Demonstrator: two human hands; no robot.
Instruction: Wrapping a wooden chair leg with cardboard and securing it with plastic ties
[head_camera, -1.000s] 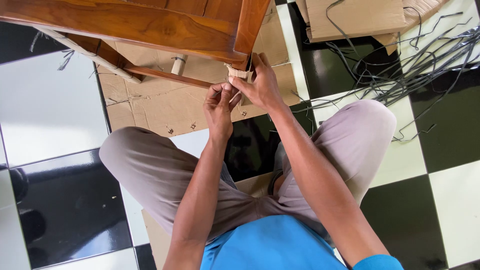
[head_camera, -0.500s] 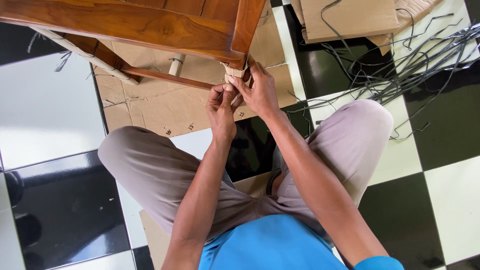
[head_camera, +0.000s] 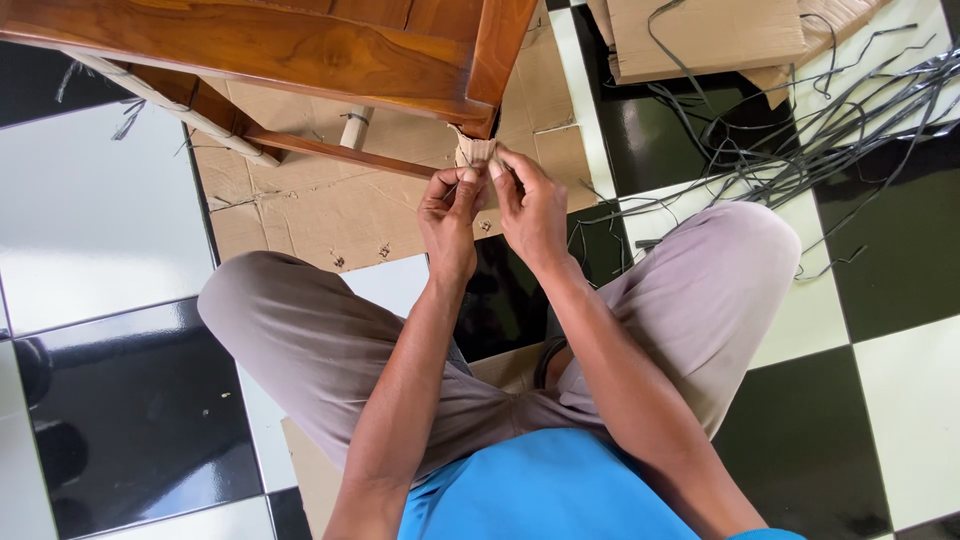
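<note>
The floor (head_camera: 110, 200) is lying in big glossy black and white tiles, and a person in grey trousers and a blue top is sitting on it cross-legged. A polished brown wooden furniture frame (head_camera: 260, 45) is standing over the top of the scene, its leg (head_camera: 497, 50) coming down towards the hands. Flattened cardboard sheets (head_camera: 330, 205) are lying under the frame, and another cardboard piece (head_camera: 710, 35) is resting further off at the upper right; I cannot tell whether it is a box or what it might be holding. A loose tangle of dark grey straps (head_camera: 800, 140) is sprawling across the tiles beside that piece.

Both hands are meeting just below the foot of the leg. The left hand (head_camera: 450, 215) is curling its fingers closed, its grip pinching the lower edge of a small tan paper wrapping (head_camera: 476, 152) that is sitting around the bottom of the leg. The right hand (head_camera: 532, 205) is pressing its fingertips against the same wrapping from the other side, its grip partly closed on it, thumb close to the left hand's fingers.
</note>
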